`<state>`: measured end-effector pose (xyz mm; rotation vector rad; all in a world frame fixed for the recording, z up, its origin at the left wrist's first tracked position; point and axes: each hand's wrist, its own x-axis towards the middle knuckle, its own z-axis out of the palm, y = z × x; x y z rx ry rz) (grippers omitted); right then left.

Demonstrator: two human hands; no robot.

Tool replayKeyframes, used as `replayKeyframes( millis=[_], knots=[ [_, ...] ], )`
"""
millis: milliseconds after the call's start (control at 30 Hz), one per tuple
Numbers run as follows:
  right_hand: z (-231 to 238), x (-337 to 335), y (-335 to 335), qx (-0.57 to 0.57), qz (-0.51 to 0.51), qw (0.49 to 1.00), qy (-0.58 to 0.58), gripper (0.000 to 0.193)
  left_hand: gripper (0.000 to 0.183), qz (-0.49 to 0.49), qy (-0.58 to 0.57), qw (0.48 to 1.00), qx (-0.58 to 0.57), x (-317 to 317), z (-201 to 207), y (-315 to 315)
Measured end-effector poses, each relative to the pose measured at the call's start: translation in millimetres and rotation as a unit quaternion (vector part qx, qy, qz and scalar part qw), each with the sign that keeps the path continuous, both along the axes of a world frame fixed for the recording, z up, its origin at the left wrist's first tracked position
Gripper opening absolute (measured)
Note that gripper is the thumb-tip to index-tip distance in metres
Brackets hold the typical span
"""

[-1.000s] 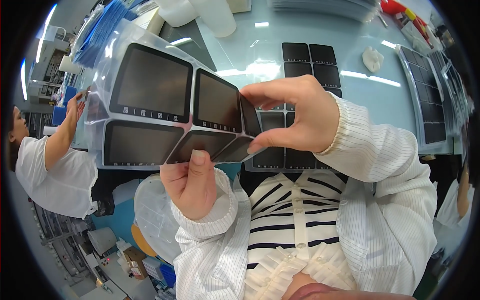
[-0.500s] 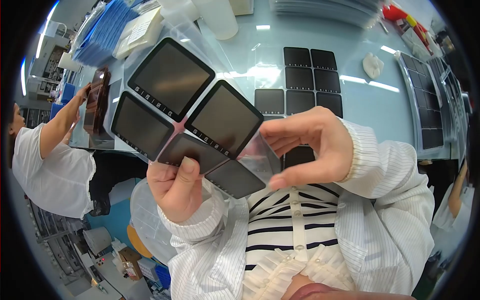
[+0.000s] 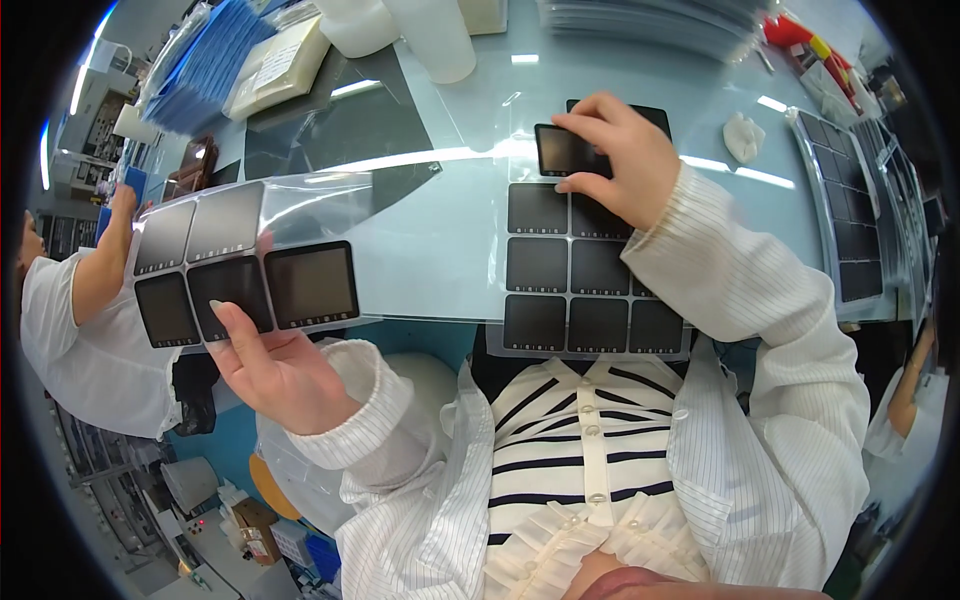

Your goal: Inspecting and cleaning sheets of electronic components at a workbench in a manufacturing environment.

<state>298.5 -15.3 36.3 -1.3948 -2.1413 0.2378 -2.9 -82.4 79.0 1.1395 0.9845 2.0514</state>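
My left hand (image 3: 285,375) grips the lower edge of a clear plastic sheet (image 3: 315,205), its thumb in front. Several dark, glossy square panels with small marks along one edge sit on this sheet, one of them a panel (image 3: 310,285) at its right end. My right hand (image 3: 635,165) pinches a loose dark panel (image 3: 562,150) between thumb and fingers. It is over the upper part of a second clear sheet (image 3: 590,354) lying on the table. Rows of similar panels fill this sheet, and my right hand and sleeve hide some of them.
A dark flat sheet (image 3: 335,130) lies on the glass-topped table (image 3: 430,270). White rolls (image 3: 432,40), blue stacked sheets (image 3: 205,70) and a crumpled white piece (image 3: 743,137) stand around. More panel sheets (image 3: 840,200) lie at right. A co-worker (image 3: 90,320) works at left.
My left hand has moved left and lowered its sheet. My right hand has left that sheet and gone up and right, now holding a loose panel over the sheet on the table.
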Motion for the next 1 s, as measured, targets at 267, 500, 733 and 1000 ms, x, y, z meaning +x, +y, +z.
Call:
replayKeyframes(
  millis=[267, 500, 733, 1000],
  knots=[
    [-13.7, -11.1, 2.7, 0.104, 0.054, 0.987, -0.111, 0.032, 0.031, 0.092, -0.007, 0.996, -0.001, 6.6, -7.6, -11.7],
    [-11.0, -14.7, 6.1, 0.129, 0.034, 0.978, -0.161, 0.030, 0.031, 0.065, -0.006, 0.998, -0.005, 12.2, -7.3, -12.2],
    [-8.5, -14.4, 7.8, 0.097, 0.041, 0.982, -0.156, 0.030, 0.033, 0.083, -0.013, 0.996, -0.018, 18.6, -9.5, -8.8],
    [-9.7, -6.3, 3.8, 0.099, 0.074, 0.989, -0.077, 0.028, 0.035, 0.072, -0.037, 0.997, -0.013, 33.5, -12.6, -8.5]
  ],
)
